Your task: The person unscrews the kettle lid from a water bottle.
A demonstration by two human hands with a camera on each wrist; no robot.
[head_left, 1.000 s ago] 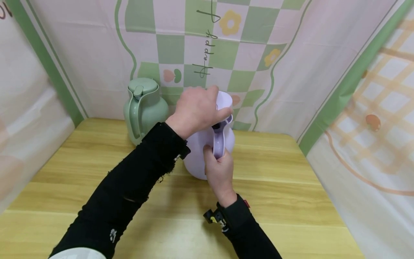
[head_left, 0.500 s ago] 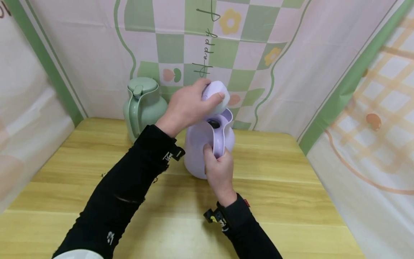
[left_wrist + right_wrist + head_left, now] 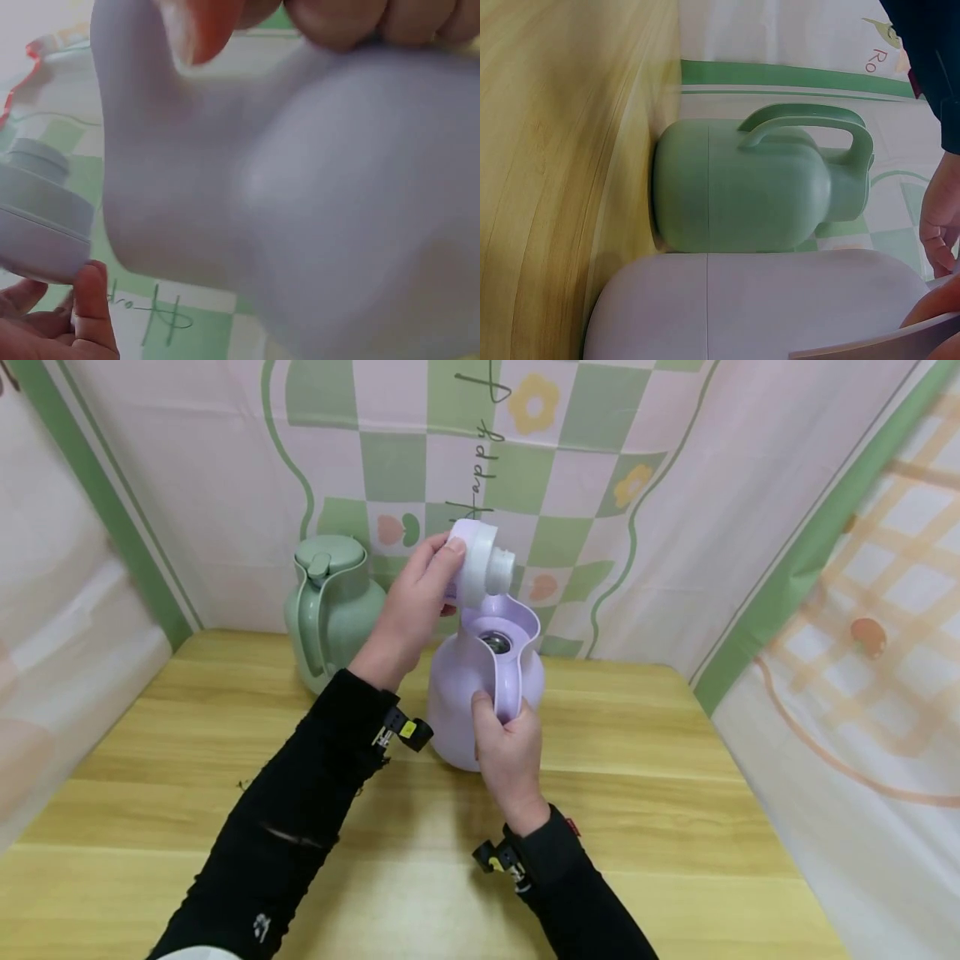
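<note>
A lilac thermos jug (image 3: pixel 453 710) stands upright on the wooden table, its round mouth (image 3: pixel 495 642) uncovered. My right hand (image 3: pixel 512 760) grips its handle (image 3: pixel 508 689), thumb on the near side. Tipped on its side above the jug's rim is the jug's lid (image 3: pixel 474 560), its pale threaded neck pointing right. My left hand (image 3: pixel 405 606) pinches that lid between thumb and fingers. The left wrist view has the lid (image 3: pixel 45 217) at the left edge, apart from the jug (image 3: pixel 360 187). Low in the right wrist view, the lilac jug (image 3: pixel 742 300) fills the foreground.
A green thermos jug (image 3: pixel 348 614) of like shape, with its lid on, stands just left of the lilac one. Behind them hangs a patterned cloth (image 3: pixel 592 510), with more cloth at both sides. The wooden table (image 3: pixel 645 827) reaches toward me.
My left hand has lifted the lid off the lilac jug, moved it up and left, and turned it sideways, baring the mouth. My right hand has stayed on the handle.
</note>
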